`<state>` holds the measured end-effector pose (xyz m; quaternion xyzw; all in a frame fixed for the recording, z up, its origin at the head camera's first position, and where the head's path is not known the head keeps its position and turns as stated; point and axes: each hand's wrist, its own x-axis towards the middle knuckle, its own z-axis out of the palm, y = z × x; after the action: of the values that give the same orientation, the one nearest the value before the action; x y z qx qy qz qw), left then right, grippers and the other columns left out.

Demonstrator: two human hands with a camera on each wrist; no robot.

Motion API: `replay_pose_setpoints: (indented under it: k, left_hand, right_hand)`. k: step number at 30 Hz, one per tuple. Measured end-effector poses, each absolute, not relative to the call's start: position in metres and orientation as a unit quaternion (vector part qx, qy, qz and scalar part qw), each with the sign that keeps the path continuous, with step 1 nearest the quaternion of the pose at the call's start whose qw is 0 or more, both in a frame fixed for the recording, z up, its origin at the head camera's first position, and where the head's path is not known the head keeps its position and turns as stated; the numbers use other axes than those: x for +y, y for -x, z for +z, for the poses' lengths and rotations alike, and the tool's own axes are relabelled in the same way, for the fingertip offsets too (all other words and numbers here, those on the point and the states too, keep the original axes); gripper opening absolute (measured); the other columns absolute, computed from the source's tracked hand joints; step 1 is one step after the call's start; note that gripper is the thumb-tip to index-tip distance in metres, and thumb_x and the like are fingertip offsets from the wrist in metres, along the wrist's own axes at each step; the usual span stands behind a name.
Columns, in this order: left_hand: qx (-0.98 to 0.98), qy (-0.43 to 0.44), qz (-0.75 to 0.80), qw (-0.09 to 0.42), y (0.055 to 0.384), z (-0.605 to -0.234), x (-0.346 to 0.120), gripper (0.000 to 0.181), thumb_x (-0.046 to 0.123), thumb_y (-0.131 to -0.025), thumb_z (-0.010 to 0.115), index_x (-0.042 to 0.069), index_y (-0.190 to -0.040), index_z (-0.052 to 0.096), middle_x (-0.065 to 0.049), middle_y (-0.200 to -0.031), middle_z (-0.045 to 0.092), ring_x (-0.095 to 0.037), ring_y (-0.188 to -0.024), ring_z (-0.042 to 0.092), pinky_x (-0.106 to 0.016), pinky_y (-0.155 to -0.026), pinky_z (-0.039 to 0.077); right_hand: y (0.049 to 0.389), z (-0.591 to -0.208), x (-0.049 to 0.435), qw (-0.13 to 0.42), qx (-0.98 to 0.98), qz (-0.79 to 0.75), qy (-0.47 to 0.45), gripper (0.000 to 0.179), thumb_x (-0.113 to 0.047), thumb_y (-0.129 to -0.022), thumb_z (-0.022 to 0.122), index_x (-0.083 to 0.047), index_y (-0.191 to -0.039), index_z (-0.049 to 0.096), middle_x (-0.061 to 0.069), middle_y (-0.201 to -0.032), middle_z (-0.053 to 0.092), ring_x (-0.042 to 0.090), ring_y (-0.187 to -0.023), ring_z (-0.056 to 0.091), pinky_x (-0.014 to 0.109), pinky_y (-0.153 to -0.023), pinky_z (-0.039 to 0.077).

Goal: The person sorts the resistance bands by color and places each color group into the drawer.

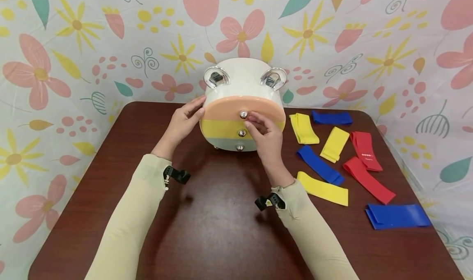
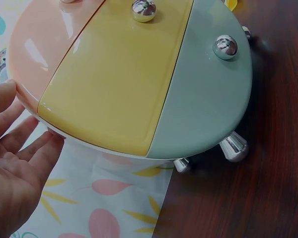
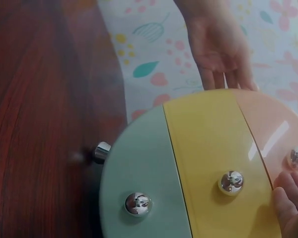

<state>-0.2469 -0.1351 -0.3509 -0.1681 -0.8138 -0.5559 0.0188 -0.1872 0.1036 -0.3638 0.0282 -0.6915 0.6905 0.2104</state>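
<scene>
A small rounded chest of drawers (image 1: 242, 81) stands at the back of the table, with a white body and silver ears. Its front has a peach drawer (image 1: 221, 107), a yellow drawer (image 2: 114, 74) and a grey-green drawer (image 2: 203, 94), each with a round silver knob. My left hand (image 1: 182, 124) rests against the chest's left side, thumb near the front edge and fingers along the wall. Beside the peach drawer's knob (image 1: 243, 114) is my right hand (image 1: 267, 140), fingers loosely bent, fingertips right at the knob and thumb lower, not closed round it.
Right of the chest lie several folded flat bands: yellow (image 1: 304, 129), blue (image 1: 320, 165) and red (image 1: 369, 179). The dark wooden table (image 1: 221, 222) meets a flower-patterned cloth (image 1: 122, 37) behind it. Silver feet (image 2: 233, 147) hold the chest up.
</scene>
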Motion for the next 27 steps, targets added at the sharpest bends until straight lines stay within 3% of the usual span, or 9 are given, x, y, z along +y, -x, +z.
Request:
replay_pose_setpoints:
  k: [12,20,27]
  left_hand:
    - [-0.807,0.166,-0.566,0.009,0.246,-0.352,-0.135,0.048,0.018,-0.108,0.053,0.008,-0.154,0.047,-0.011,-0.165,0.040,-0.024,-0.158,0.030,-0.045,-0.126,0.034]
    - [-0.809,0.166,-0.564,0.008,0.246,-0.351,-0.135,0.048,0.018,-0.107,0.054,0.008,-0.154,0.048,-0.010,-0.164,0.042,-0.024,-0.157,0.032,-0.045,-0.126,0.035]
    - [-0.805,0.168,-0.568,0.008,0.247,-0.352,-0.136,0.048,0.018,-0.107,0.055,0.008,-0.153,0.048,-0.010,-0.163,0.043,-0.023,-0.157,0.033,-0.044,-0.126,0.035]
  right_hand:
    - [0.191,-0.361,0.099,0.207,-0.706,0.676,-0.035,0.031,0.000,-0.090,0.075,0.009,-0.120,0.072,0.031,-0.113,0.073,-0.010,-0.083,0.068,0.010,-0.077,0.056]
    - [0.192,-0.362,0.094,0.218,-0.691,0.688,-0.035,0.030,0.005,-0.088,0.076,0.011,-0.116,0.071,0.024,-0.101,0.076,-0.008,-0.078,0.068,0.011,-0.073,0.056]
    - [0.194,-0.362,0.089,0.247,-0.708,0.662,-0.020,0.028,-0.003,-0.087,0.080,0.008,-0.112,0.073,0.030,-0.102,0.074,-0.009,-0.075,0.065,0.010,-0.073,0.055]
